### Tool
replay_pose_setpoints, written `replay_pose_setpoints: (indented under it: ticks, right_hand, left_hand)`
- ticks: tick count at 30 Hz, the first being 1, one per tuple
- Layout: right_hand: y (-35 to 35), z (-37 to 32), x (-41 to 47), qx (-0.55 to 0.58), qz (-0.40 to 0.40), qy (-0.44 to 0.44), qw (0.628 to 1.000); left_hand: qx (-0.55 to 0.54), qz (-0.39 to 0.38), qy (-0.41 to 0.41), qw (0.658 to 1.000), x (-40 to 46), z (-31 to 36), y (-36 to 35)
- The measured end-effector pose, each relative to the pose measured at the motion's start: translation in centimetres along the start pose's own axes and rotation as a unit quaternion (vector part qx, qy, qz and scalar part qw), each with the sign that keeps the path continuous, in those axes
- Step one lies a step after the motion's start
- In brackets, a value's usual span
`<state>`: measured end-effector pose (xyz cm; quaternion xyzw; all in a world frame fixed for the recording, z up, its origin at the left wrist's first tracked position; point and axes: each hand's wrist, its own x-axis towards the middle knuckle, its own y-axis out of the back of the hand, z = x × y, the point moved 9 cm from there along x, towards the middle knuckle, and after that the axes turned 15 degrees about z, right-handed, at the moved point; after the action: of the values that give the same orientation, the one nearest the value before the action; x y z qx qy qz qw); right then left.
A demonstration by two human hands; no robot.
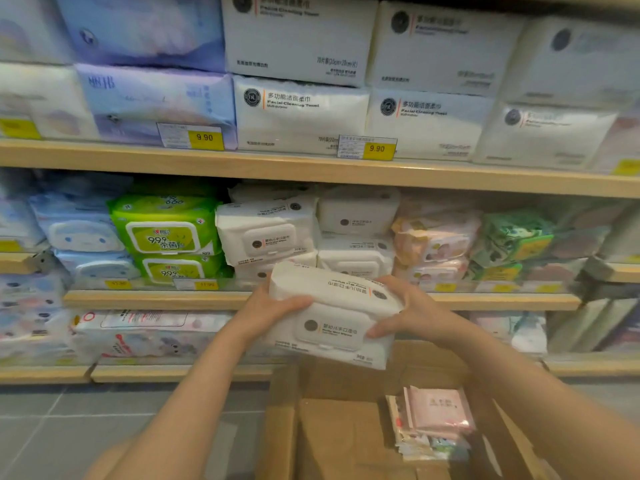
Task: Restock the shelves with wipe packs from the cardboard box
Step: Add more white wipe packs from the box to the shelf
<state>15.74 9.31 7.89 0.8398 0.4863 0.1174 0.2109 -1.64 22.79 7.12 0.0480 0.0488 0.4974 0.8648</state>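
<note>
- The left hand (pixel 273 311) wraps one end of the white wipe pack (pixel 332 317); its fingers cover that end, and the palm is out of sight behind.
- The right hand (pixel 412 311) hides the pack's far corner.
- Both forearms run off the bottom edge of the frame.
- The cardboard box (pixel 346 438) is cut off at the bottom; its floor can't be made out.
- Small sachets (pixel 436 420) in the box: print too blurred to read.
- Pastel packs (pixel 433 244) at the right of the middle shelf smear into blur.
- Top-row packs (pixel 298 32) are clipped by the upper edge.

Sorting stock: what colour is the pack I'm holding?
White wipe pack, grey round logo; head view.
</note>
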Motion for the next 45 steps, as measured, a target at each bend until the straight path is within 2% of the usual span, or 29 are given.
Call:
replay_pose_setpoints:
  ticks: [4,7,11,13,15,18,21,23,25,28,31,34,39,45]
  right_hand:
    - [0.0,0.1,-1.3,-0.055,-0.057,0.001,0.997]
    - [-1.3,-1.5,-1.6,-0.143,-0.075,0.049,0.986]
    - [-2.8,-1.5,-1.4,-0.211,-0.053,0.095,0.971]
    - [-2.4,-1.4,-1.2,-0.232,-0.009,0.114,0.966]
    - [-1.6,-1.4,-0.5,-0.251,0.039,0.129,0.959]
    - [0.8,-1.7,1.5,-0.337,0.100,0.140,0.925]
    - [3.6,-3.3,3.8,-0.409,0.141,0.149,0.889]
    - [4.9,-4.9,5.7,-0.434,0.169,0.155,0.871]
    - [5.4,-6.7,7.9,-0.442,0.197,0.167,0.859]
    - [4.4,-8.0,11.9,-0.468,0.198,0.178,0.843]
    - [3.5,-7.4,15.3,-0.470,0.140,0.162,0.856]
    - [3.5,-6.1,17.0,-0.452,0.101,0.134,0.876]
    - [2.8,-6.0,17.6,-0.472,0.123,0.167,0.857]
    - [2.4,-5.8,17.3,-0.498,0.140,0.188,0.835]
  left_hand:
    - [-0.013,0.004,0.004,1.000,0.0,-0.3,-1.5]
    - [-0.013,-0.025,-0.025,0.999,-0.6,0.0,-3.1]
    - [-0.007,-0.037,-0.038,0.999,-1.1,0.0,-3.9]
    - [0.035,-0.035,-0.058,0.997,-1.0,0.4,-3.9]
    - [0.092,0.000,-0.109,0.990,-0.1,1.6,-3.0]
    - [0.174,0.091,-0.205,0.959,2.3,3.8,0.3]
    - [0.313,0.137,-0.310,0.887,5.4,6.1,2.2]
    - [0.418,0.150,-0.319,0.837,8.3,6.9,2.2]
    - [0.519,0.145,-0.291,0.790,10.7,7.0,1.4]
    - [0.604,0.143,-0.273,0.735,12.4,5.9,0.3]
    - [0.610,0.171,-0.298,0.714,12.9,5.6,0.2]
    - [0.598,0.187,-0.321,0.710,12.9,5.6,0.3]
    - [0.585,0.188,-0.349,0.707,13.0,5.3,0.1]
    - [0.596,0.188,-0.345,0.700,13.0,4.8,0.2]
